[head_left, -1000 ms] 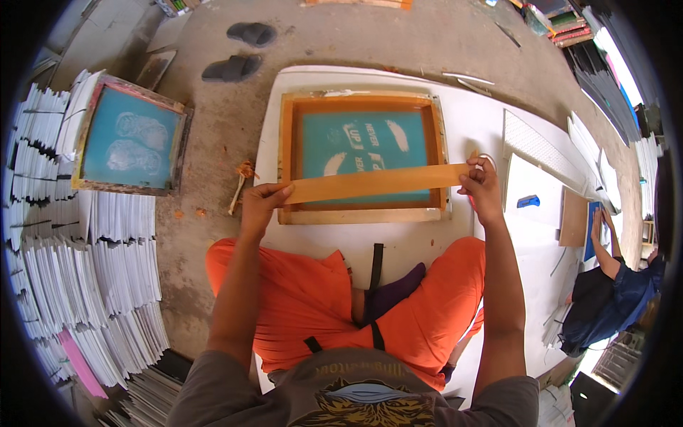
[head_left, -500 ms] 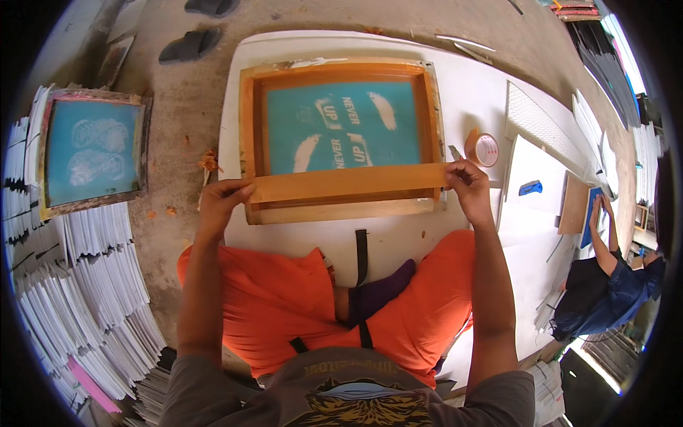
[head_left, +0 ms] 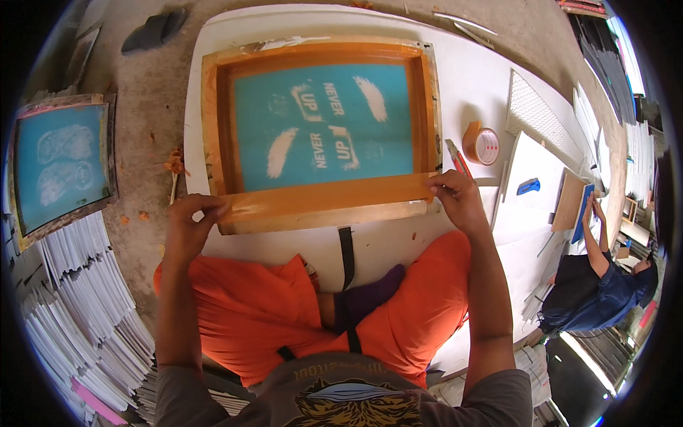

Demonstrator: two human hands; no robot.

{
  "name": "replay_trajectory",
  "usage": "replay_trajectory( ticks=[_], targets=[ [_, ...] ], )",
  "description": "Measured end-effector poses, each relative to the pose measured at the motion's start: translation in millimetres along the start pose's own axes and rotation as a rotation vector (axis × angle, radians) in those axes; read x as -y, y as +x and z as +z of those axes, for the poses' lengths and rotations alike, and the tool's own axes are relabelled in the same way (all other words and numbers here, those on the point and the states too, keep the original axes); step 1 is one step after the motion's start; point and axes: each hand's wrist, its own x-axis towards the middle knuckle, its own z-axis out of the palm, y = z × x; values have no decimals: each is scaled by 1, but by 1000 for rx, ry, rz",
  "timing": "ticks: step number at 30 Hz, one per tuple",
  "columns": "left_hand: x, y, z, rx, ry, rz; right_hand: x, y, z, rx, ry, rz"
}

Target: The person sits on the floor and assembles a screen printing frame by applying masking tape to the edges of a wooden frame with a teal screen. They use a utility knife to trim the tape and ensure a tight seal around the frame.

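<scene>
A strip of brown packing tape [head_left: 324, 197] stretches between my two hands along the near side of a wooden screen-printing frame [head_left: 320, 219]. My left hand [head_left: 193, 217] pinches the strip's left end, thumb against fingers. At the other end, my right hand [head_left: 456, 193] pinches it near the frame's right corner. Inside the frame is a turquoise mesh [head_left: 391, 135] with pale lettering and brush-like marks. Brown tape lines its other inner sides. Whether the strip touches the near side along its whole length I cannot tell.
Right of the frame lie a red cutter knife [head_left: 459, 158], a tape roll [head_left: 486, 146] and a blue cutter [head_left: 528, 186] on a white board. Another turquoise screen [head_left: 60, 164] rests on stacked sheets at left. A person [head_left: 597, 277] works at far right, hands on a blue panel.
The view has shifted, so frame and slippers sit farther left and higher. The tape strip has come down nearer the frame's near side, still pinched at both ends. The red cutter now shows more fully.
</scene>
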Motion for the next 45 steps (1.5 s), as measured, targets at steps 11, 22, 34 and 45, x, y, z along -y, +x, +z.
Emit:
replay_trajectory(
  ticks=[11, 22, 34, 45],
  targets=[
    [-1, 11, -5, -69, 212, 240, 19, 10, 2, -91, -232, -43],
    [6, 21, 4, -34, 143, 156, 23, 19, 0, -76, -285, -64],
    [3, 13, 1, 145, 57, -134, 19, 6, 5, 59, -154, 88],
    [4, 14, 10, 203, 213, 68, 21, -1, 10, 44, -398, 74]
  ],
)
